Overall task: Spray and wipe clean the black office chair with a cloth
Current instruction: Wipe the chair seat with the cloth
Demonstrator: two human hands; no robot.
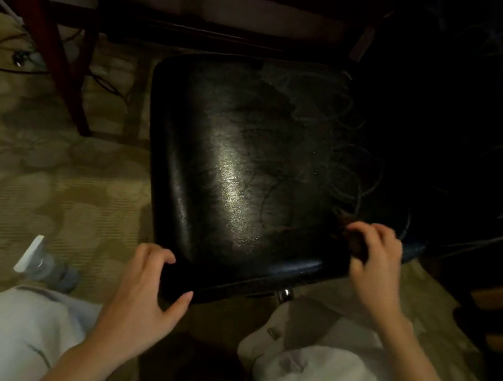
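no readable text, labels or numbers

Dim light falls on a pale patterned carpet (33,154), where dark red wooden table legs (47,33) stand near loose cables (5,59) before a pale wall (208,0).

Left grip (143,292) curled, thumb spread; right grip (377,264) clenched
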